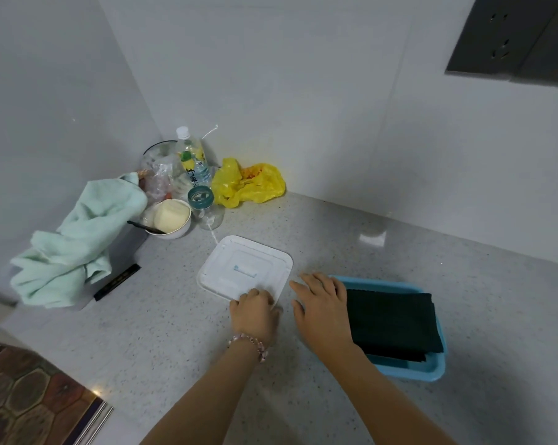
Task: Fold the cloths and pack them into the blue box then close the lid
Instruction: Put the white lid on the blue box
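Observation:
The blue box (pixel 431 370) stands on the grey counter at the right, with folded dark cloths (pixel 396 322) lying inside it. Its white lid (pixel 239 271) lies flat on the counter just left of the box. My left hand (pixel 255 313), with a bead bracelet at the wrist, grips the lid's near right corner, fingers curled over the edge. My right hand (pixel 322 309) lies flat with straight fingers over the box's left rim, beside the dark cloths. Part of the left rim is hidden under it.
A pale green towel (pixel 75 242) drapes over a dark box at the left. In the back corner stand a water bottle (pixel 192 159), a glass jar (pixel 204 203), a white bowl (pixel 171 220) and a yellow bag (pixel 248 183). The counter edge runs at lower left.

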A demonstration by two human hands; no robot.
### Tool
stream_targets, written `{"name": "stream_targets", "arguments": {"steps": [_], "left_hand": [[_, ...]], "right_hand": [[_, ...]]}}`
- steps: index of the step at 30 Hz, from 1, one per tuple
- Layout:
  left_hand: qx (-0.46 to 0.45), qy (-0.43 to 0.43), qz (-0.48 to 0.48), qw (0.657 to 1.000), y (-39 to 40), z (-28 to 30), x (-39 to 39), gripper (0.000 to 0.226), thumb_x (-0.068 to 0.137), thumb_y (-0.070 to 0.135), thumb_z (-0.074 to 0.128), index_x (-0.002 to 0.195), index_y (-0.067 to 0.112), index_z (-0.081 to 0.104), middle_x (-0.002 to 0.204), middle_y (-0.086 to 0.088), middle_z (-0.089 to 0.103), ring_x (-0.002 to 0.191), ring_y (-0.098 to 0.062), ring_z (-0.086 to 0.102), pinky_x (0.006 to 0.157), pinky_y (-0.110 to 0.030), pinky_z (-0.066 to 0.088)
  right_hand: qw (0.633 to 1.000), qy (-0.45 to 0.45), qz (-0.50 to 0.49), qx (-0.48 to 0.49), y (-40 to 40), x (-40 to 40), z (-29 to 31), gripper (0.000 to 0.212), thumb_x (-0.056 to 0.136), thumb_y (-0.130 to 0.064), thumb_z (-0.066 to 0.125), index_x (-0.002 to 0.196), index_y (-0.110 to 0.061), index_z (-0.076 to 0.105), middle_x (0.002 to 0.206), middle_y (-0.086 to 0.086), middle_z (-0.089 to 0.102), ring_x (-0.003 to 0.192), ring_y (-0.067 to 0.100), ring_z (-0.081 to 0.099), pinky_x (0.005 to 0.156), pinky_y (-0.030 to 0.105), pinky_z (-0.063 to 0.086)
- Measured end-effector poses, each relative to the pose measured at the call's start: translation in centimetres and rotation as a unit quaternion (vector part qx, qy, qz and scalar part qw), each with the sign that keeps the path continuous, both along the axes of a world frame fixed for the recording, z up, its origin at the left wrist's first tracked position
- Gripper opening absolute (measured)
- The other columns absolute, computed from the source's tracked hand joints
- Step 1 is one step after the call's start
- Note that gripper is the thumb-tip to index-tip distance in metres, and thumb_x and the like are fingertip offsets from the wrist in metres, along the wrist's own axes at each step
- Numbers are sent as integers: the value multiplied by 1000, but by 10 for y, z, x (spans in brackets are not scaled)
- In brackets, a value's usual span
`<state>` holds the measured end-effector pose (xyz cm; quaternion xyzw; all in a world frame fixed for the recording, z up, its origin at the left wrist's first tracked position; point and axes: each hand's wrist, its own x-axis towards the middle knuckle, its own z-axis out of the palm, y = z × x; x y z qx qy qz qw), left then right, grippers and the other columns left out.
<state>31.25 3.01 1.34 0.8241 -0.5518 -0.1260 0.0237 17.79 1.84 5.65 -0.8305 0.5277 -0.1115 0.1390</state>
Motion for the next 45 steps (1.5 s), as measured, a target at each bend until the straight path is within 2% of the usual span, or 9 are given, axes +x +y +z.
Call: {"name": "stream_targets", "arguments": {"steps": [7,12,15,21,28,33,36,41,45], "left_hand": [[21,-18,-13,1000,-1,-6,8,22,89,36,52,100,24,67,107,3,61,104,-19,52,93,-33,33],[-78,11,12,997,1,20,8,15,89,32,55,96,22,64,104,3,58,99,-18,53,83,-29,36],[-147,93,47,984,3,48,11,7,88,25,62,86,19,62,98,2,61,92,-17,57,77,-28,42],[-253,357,140,888,15,98,2,25,82,12,71,65,21,54,73,7,62,68,-8,57,54,-6,39],[-302,525,196,771,29,146,-8,14,84,14,69,73,12,61,69,-3,59,77,-24,62,81,-45,56],[-331,594,216,701,36,172,-15,19,88,9,63,71,10,55,68,-6,54,64,-12,61,63,-28,59],[-317,646,217,660,39,181,-21,18,91,7,58,73,8,56,82,-13,65,75,-19,66,63,-29,60],[-280,681,232,636,47,173,-35,5,92,6,54,94,4,57,92,-19,70,82,-25,69,70,-35,60],[-252,643,231,685,53,152,-47,20,91,2,51,104,12,63,88,-11,72,73,-19,71,60,-28,59]], "right_hand": [[1000,-4,-9,-17,3,6,-4,35,95,-26,47,129,-20,56,141,0,48,137,19,31,115,44,9],[999,-22,-21,-13,5,1,-2,39,98,-28,41,136,-21,48,147,-1,40,141,15,23,116,38,-1],[999,-34,-18,-5,6,2,5,43,99,-30,38,141,-23,39,151,-4,33,143,11,18,116,34,-6],[994,-110,-5,6,7,-5,30,49,100,-30,36,147,-24,25,153,-5,28,143,9,17,114,24,-3],[992,-129,2,-13,11,-26,63,48,100,-39,31,146,-32,23,154,-4,26,143,11,17,115,30,6],[992,-120,-30,15,11,-50,79,49,99,-44,25,147,-39,14,158,6,11,144,24,11,116,39,10],[988,-121,-91,40,11,-63,82,52,99,-45,26,148,-38,9,157,13,9,142,31,16,114,44,16],[972,-162,-142,89,16,-85,79,60,98,-45,30,150,-27,7,154,15,15,130,29,40,102,35,41],[969,-166,-165,84,23,-105,70,60,98,-42,34,150,-23,10,155,12,13,133,28,35,105,35,36]]}}
